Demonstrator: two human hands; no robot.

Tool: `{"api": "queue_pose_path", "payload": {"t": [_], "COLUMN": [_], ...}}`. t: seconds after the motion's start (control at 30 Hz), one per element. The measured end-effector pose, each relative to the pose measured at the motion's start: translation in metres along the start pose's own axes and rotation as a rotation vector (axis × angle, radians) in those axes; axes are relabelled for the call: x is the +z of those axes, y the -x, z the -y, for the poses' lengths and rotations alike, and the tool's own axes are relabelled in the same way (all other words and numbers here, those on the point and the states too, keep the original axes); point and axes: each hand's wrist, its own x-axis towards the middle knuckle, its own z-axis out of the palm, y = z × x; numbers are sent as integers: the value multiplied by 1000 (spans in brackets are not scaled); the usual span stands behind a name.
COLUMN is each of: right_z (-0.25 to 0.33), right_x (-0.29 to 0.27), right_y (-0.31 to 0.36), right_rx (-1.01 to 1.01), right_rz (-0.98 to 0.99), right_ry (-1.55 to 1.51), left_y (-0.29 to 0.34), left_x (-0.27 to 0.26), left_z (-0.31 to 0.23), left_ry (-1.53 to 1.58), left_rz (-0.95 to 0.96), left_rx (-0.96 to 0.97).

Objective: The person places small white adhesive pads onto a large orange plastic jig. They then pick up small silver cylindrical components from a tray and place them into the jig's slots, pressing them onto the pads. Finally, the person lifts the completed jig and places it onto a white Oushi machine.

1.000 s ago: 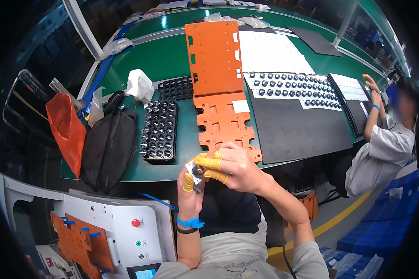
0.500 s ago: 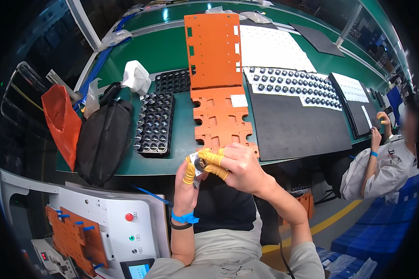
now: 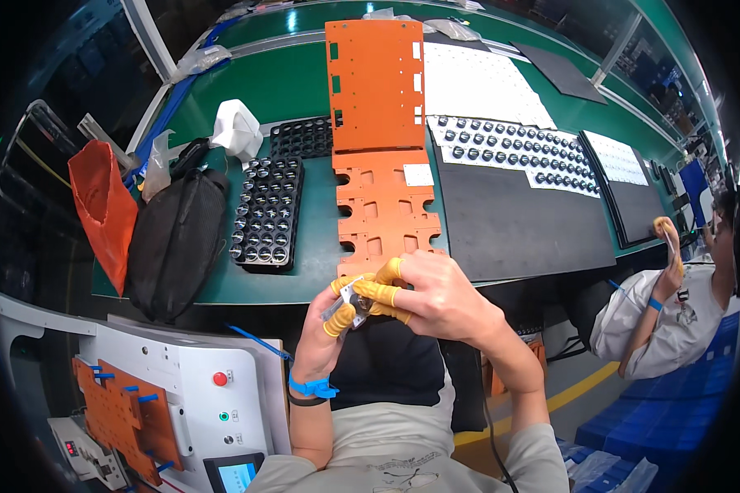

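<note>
Close to my body, just off the table's front edge, both hands hold a small white square plate [image 3: 350, 302] with a dark round part on it. My left hand [image 3: 319, 324], in yellow finger cots, pinches the plate by its side. Fingers of my right hand [image 3: 436, 294], also in yellow finger cots, close round the dark round part, mostly hiding it. Beyond them lies an orange fixture [image 3: 390, 218] with cutouts and an orange panel [image 3: 376, 90] at its far end. Another white square plate [image 3: 418, 175] rests on the fixture.
Left of the fixture, a black tray [image 3: 259, 267] holds rows of round black parts, near a white jug [image 3: 237, 130] and black bag [image 3: 177, 246]. At right lie white plates with black parts [image 3: 510, 141] and a black mat [image 3: 526, 230]. A co-worker [image 3: 666, 304] sits right; a white machine [image 3: 222, 353] stands left.
The white plate has turned in my hands, and my left fingers have shifted round its edge. The co-worker's hand has risen. The view has shifted slightly.
</note>
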Motion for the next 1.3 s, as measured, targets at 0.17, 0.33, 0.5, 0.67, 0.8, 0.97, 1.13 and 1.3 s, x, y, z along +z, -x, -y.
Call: {"api": "queue_pose_path", "payload": {"t": [0.17,0.33,0.5,0.67,0.8,0.97,1.13,1.3], "right_z": [7,23,29,26,25,-6,-95,-125], "right_x": [-8,-10,-1,18,18,8,-11,-2], "right_y": [-1,-9,-7,-1,1,-1,25,36], "right_rx": [-15,82,91,87,85,229,937,1183], "right_rz": [56,11,-38,-121,-182,-292,-290,-196], "right_ry": [71,23,127,325,402,319,136,-326], "left_y": [0,-1,-1,-6,-8,-8,-9,-9], "left_x": [-4,10,4,30,29,27,25,21], "left_z": [1,7,8,18,26,19,12,10], "left_ry": [27,23,62,-102,-245,-326,-283,-265], "left_rz": [27,-102,-98,-287,-310,-229,-232,-225], "left_rx": [-6,63,43,301,392,333,342,348]}}
